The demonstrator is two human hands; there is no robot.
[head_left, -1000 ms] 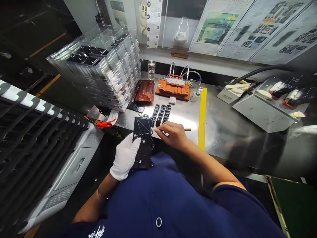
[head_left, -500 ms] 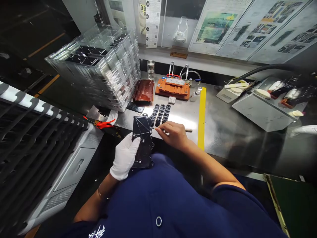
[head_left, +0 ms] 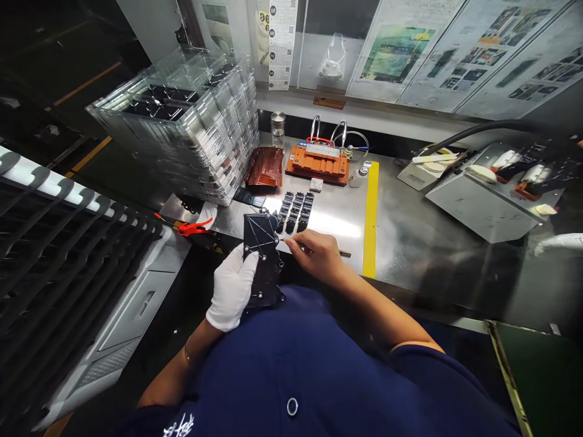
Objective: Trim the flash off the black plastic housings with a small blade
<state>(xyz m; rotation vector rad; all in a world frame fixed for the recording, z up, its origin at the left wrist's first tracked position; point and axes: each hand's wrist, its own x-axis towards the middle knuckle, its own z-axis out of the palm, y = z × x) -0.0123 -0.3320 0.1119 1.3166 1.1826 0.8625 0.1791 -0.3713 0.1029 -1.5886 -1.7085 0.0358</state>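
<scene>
My gloved left hand (head_left: 231, 285) grips a flat black moulded part (head_left: 262, 230) by its left edge, thumb on its face. The part has raised diagonal ribs and small round bosses, and I hold it upright before my body. My bare right hand (head_left: 316, 252) is closed in a pinch around a slim pen-like tool (head_left: 345, 253). Its tail end sticks out to the right behind the hand. The tip points at the part's right edge, near a boss; whether it touches I cannot tell. Three rows of small black pieces (head_left: 296, 211) lie on the bench just beyond.
An orange fixture (head_left: 319, 162) with hoses stands at the back, near a glass jar (head_left: 277, 128) and a brown tray (head_left: 265, 169). Stacked clear trays (head_left: 214, 130) rise at left, above a red-handled tool (head_left: 194, 227). Yellow tape (head_left: 371, 212) marks the steel bench; a grey box (head_left: 487, 194) stands right.
My right hand and the slim tool have shifted slightly left and down along the part's right edge. My left hand still holds the black part almost in place.
</scene>
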